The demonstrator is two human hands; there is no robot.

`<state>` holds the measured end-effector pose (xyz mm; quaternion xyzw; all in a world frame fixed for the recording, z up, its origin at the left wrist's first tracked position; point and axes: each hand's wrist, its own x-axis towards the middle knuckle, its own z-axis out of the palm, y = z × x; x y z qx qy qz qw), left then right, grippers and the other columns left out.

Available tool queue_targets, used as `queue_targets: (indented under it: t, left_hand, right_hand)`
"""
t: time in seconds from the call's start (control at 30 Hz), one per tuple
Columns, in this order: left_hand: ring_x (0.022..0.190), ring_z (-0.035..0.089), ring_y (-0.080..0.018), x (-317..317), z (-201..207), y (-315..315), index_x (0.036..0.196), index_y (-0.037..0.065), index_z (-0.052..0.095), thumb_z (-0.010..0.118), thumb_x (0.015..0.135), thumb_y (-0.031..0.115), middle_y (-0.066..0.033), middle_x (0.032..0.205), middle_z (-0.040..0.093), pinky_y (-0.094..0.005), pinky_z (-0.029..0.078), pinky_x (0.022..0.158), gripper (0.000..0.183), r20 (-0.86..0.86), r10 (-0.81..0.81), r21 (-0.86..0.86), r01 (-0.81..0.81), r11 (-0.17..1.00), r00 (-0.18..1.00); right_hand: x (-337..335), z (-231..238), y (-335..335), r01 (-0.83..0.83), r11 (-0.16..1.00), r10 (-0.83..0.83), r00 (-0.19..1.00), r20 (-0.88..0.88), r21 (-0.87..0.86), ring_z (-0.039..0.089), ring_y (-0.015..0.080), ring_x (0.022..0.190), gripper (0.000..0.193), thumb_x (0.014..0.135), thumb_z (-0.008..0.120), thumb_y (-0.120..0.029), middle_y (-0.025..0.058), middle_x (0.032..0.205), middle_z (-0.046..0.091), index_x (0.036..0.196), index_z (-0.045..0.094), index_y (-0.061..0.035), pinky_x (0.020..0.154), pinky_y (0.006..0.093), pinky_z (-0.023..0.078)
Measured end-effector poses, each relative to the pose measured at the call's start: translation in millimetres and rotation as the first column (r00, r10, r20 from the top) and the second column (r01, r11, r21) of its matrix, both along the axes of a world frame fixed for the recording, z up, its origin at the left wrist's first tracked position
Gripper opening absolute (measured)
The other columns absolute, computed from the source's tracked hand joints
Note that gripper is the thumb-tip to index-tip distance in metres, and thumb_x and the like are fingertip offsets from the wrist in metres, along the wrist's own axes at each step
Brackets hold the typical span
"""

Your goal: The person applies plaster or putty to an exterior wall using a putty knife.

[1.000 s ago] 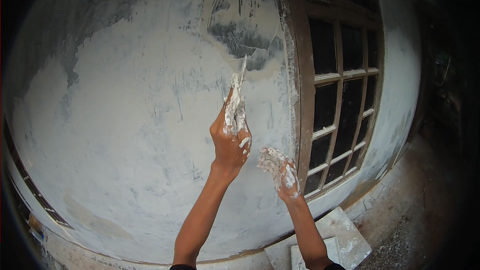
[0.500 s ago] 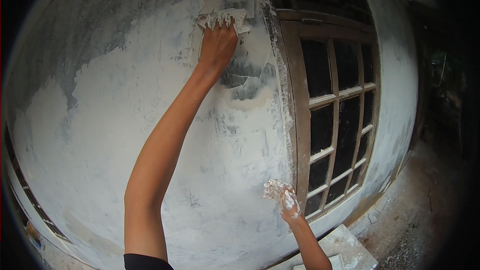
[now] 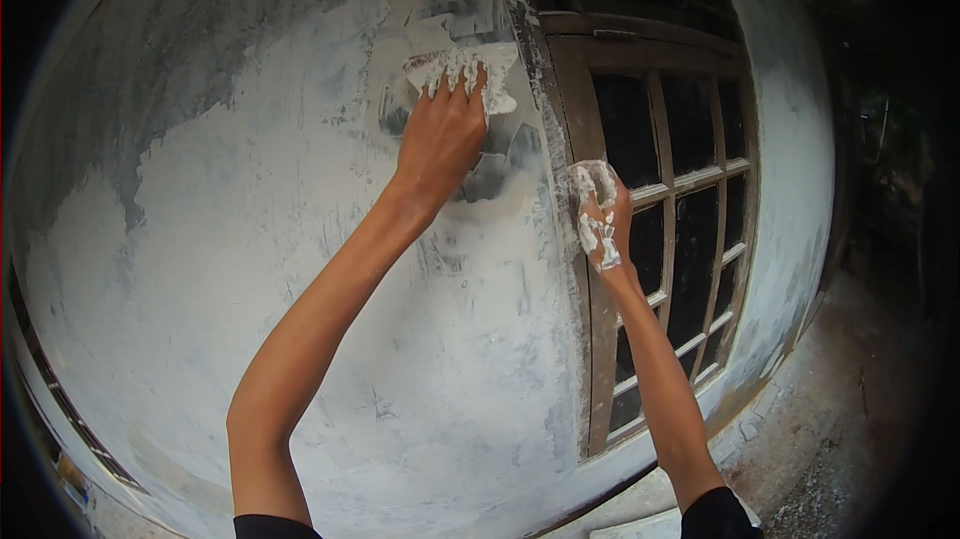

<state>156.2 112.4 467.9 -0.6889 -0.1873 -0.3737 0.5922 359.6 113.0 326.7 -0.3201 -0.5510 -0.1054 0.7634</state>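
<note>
High on the wall, my left hand is closed around a flat putty scraper whose blade lies against the surface. Thick white putty clings to the scraper and to my fingertips. Fresh, wet-looking putty surrounds it, with darker grey patches showing through. My right hand, streaked with white paste, is raised beside the window frame. It grips a small cup-shaped thing smeared with putty; its exact kind is hard to make out.
A brown wooden window with dark panes and pale crossbars stands just right of both hands. Below, a white slab-like surface sits at the wall's foot. Rough ground extends at the lower right.
My left hand has slid the scraper down and slightly right, leaving putty spread above. My right hand has risen from low by the wall to beside the window frame.
</note>
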Motion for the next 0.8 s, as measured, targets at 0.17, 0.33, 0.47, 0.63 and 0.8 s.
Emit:
queue_targets:
  t: [0.17,0.33,0.47,0.63,0.8]
  left_hand:
    - [0.11,0.057,-0.0338,-16,57,25,0.123,-0.011,0.049,0.056,0.077,-0.003,-0.0271,0.113,0.059,-0.04,0.048,0.091,0.047,0.149,0.134,0.021,-0.139,0.99,0.98]
    - [0.114,0.053,-0.0373,-15,-14,39,0.129,-0.013,0.04,0.052,0.076,-0.006,-0.0305,0.117,0.055,-0.0415,0.045,0.095,0.055,0.037,0.193,-0.085,-0.189,0.978,0.981]
    - [0.115,0.053,-0.0384,2,-60,22,0.129,-0.012,0.041,0.05,0.078,-0.006,-0.0303,0.12,0.054,-0.0433,0.044,0.097,0.053,-0.113,0.21,-0.156,-0.226,0.961,0.971]
    - [0.106,0.059,-0.0345,-2,12,-23,0.121,-0.01,0.051,0.056,0.074,-0.006,-0.0281,0.111,0.059,-0.0398,0.049,0.09,0.047,-0.017,0.001,0.005,-0.001,1.0,1.0]
    - [0.096,0.063,-0.0314,-9,61,-1,0.115,-0.012,0.054,0.06,0.071,-0.007,-0.0251,0.098,0.064,-0.0378,0.052,0.082,0.044,0.109,0.265,-0.254,-0.231,0.939,0.958]
  right_hand:
    - [27,62,58,0.345,0.902,-0.366,0.93,0.038,0.26,0.059,0.0283,0.079,0.027,0.082,0.057,-0.011,0.0169,0.096,0.059,0.106,0.056,0.002,0.07,0.0373,0.046]
    - [28,76,78,0.486,0.811,-0.526,0.849,0.042,0.325,0.052,0.0475,0.101,0.064,0.076,0.063,-0.011,0.0313,0.116,0.049,0.132,0.037,0.0064,0.084,0.0476,0.045]
    - [47,68,116,0.497,0.817,-0.535,0.843,0.06,0.294,0.048,0.0496,0.105,0.074,0.072,0.062,-0.007,0.0334,0.12,0.044,0.136,0.028,0.0084,0.088,0.0488,0.043]
    - [57,68,123,0.39,0.85,-0.427,0.904,0.028,0.353,0.048,0.0493,0.103,0.077,0.069,0.065,-0.008,0.0327,0.115,0.046,0.134,0.028,0.0091,0.089,0.051,0.04]
    - [45,70,115,0.313,0.881,-0.355,0.933,0.061,0.355,0.046,0.049,0.106,0.078,0.071,0.064,-0.009,0.0324,0.118,0.045,0.136,0.025,0.0073,0.092,0.0518,0.038]
